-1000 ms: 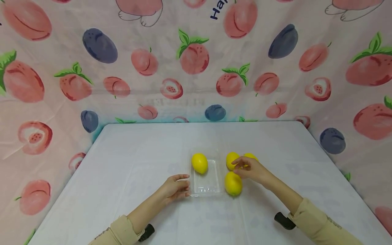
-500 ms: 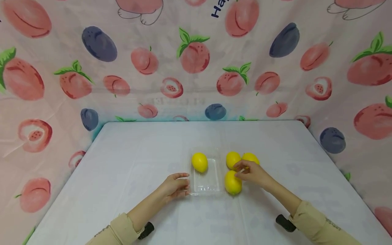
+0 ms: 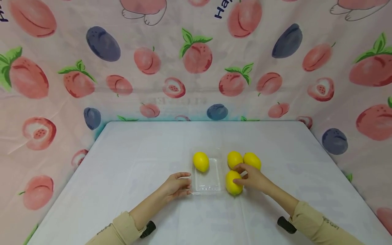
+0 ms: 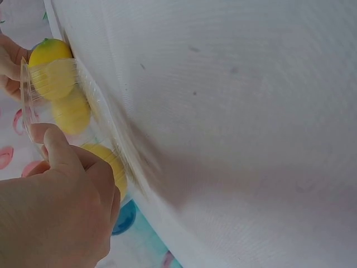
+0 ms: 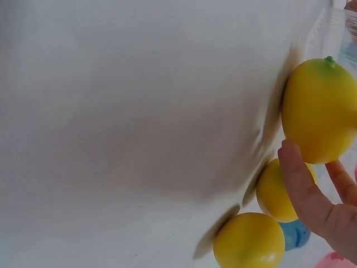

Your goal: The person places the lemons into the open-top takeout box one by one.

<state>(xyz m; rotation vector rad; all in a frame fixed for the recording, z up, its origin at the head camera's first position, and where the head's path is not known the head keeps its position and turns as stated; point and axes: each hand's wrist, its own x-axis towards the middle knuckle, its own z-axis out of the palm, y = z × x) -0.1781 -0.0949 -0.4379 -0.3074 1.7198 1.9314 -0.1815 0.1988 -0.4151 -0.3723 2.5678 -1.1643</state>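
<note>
A clear plastic container [image 3: 208,189] stands mid-table with one yellow lemon [image 3: 200,161] in its far left part. At its left side, my left hand [image 3: 177,185] pinches the rim between thumb and fingers. Just right of the container lies a second lemon [image 3: 232,188], its green tip showing in the right wrist view. My right hand [image 3: 252,177] has thumb and fingers curled round this lemon, fingertips along its side. Behind that hand sit two more lemons, one [image 3: 234,158] nearer the container and one [image 3: 252,160] farther right.
The table [image 3: 147,143] has a white cover and ends at a fruit-printed cloth [image 3: 171,44] hung behind and along both sides. A black strap end [image 3: 148,229] shows beneath the left sleeve, and another black piece [image 3: 286,224] beneath the right.
My right hand has come down and toward the near lemon, its thumb moving onto the lemon's side. The far right lemon shows more fully. My left hand stays at the container.
</note>
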